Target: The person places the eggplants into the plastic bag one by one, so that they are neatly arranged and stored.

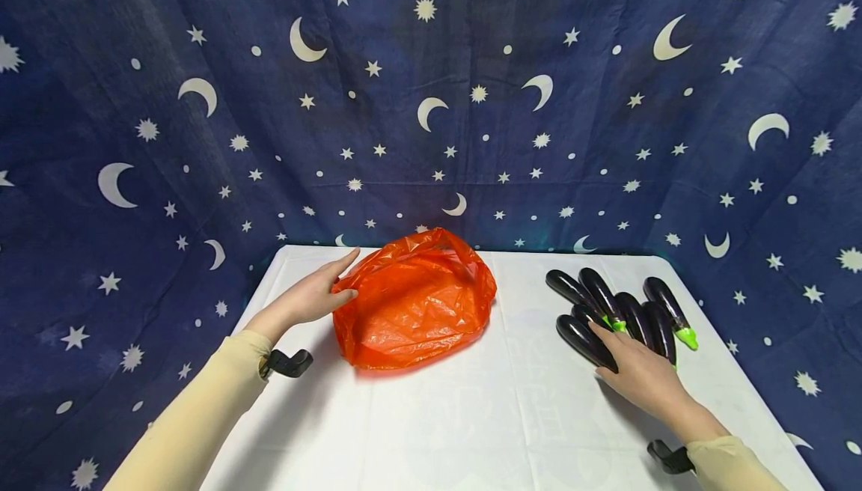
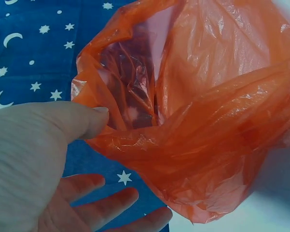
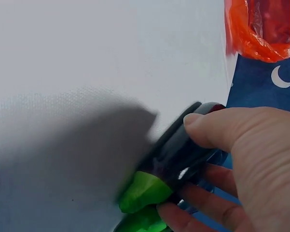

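All eggplants (image 1: pixel 619 311) lie on the worktop (image 1: pixel 512 416) outside the empty orange bag (image 1: pixel 414 300); left hand (image 1: pixel 316 296) touches it open-fingered, right hand (image 1: pixel 640 375) grips one eggplant.

Head looks down; wrists close, sharing bag (image 2: pixel 207 121).

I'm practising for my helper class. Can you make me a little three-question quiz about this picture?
1. True or false: the left hand touches the orange bag.
2. What does the right hand hold? A) a cup B) an eggplant C) a spoon
3. What colour is the table?

Key: 1 true. 2 B. 3 white.
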Demonstrator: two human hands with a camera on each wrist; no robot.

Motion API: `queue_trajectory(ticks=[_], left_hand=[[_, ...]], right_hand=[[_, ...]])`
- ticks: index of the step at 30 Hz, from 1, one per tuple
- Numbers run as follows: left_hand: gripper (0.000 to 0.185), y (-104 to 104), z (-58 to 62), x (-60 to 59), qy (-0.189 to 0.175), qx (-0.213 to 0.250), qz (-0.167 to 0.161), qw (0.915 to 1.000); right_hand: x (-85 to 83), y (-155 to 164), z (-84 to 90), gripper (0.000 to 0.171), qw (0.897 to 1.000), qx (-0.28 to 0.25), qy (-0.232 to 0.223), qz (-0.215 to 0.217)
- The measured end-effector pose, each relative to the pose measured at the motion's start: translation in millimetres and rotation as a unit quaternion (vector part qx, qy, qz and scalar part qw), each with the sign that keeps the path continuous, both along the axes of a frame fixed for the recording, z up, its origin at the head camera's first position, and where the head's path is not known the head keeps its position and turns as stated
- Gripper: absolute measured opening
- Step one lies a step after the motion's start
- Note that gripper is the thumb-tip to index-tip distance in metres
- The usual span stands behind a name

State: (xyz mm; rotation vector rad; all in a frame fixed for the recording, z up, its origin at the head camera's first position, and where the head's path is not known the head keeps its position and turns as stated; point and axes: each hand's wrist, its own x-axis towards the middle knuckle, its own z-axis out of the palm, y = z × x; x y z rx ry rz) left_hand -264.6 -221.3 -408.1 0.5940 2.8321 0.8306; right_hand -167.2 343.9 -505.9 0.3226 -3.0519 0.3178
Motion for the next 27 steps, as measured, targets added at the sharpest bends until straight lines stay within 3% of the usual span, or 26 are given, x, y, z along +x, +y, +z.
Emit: queue_trajectory(ticks=[9, 22, 27], left_hand=[[0.08, 1, 4.3, -3.4, -0.018, 0.008, -0.026, 0.9995], [0.078, 1, 10.3, -7.7, -0.001, -0.015, -0.049, 0.9987], [0.076, 3, 13.3, -7.5, 0.007, -0.025, -0.06, 0.9979]], right_hand=[[0.2, 4, -5.3, 0.083, 0.998, -0.031, -0.047, -0.011], [-9.0, 4, -0.8, 0.089, 0.984, -0.118, -0.131, -0.007], [-10.9, 5, 3.7, 0.091, 0.982, -0.124, -0.145, 0.001]])
